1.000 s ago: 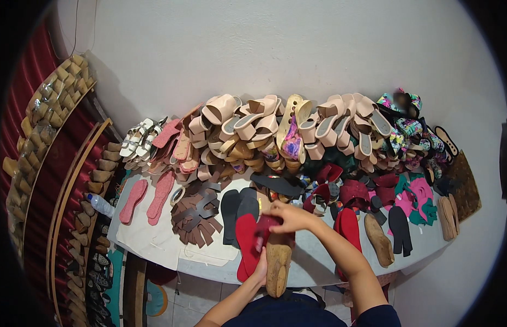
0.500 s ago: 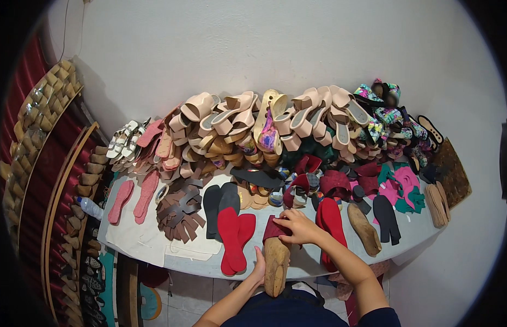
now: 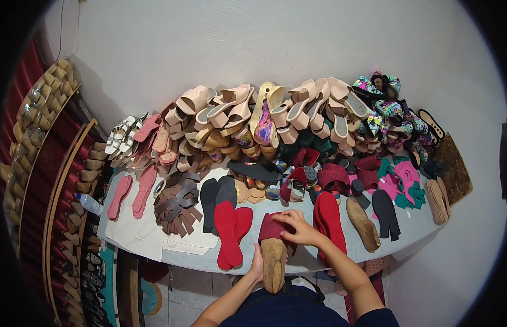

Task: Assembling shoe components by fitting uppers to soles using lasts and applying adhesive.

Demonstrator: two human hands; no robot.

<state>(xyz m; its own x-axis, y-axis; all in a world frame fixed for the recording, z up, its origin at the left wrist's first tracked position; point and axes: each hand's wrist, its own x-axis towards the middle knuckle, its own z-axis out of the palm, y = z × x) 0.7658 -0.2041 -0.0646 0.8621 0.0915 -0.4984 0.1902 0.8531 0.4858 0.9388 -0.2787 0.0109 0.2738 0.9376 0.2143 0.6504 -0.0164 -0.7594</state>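
Note:
A worn wooden shoe last is held upright in front of me at the table's near edge. Across its upper end lies a maroon textured shoe strap. My left hand grips the last from its left side, with most of the fingers hidden behind the wood. My right hand comes over from the right, its fingers closed on the strap's upper and right edges. Left of the last, red insoles overlap on the table, and more red insoles lie to the right.
Beige heeled sandals are piled along the wall. A second wooden last and dark grey soles lie at right. Brown strap pieces and pink insoles lie at left. Racks of lasts stand beyond the table's left end.
The strap now shows wider and flatter across the last. My right hand has shifted slightly with its fingers still on the strap. The left hand keeps its hold on the last.

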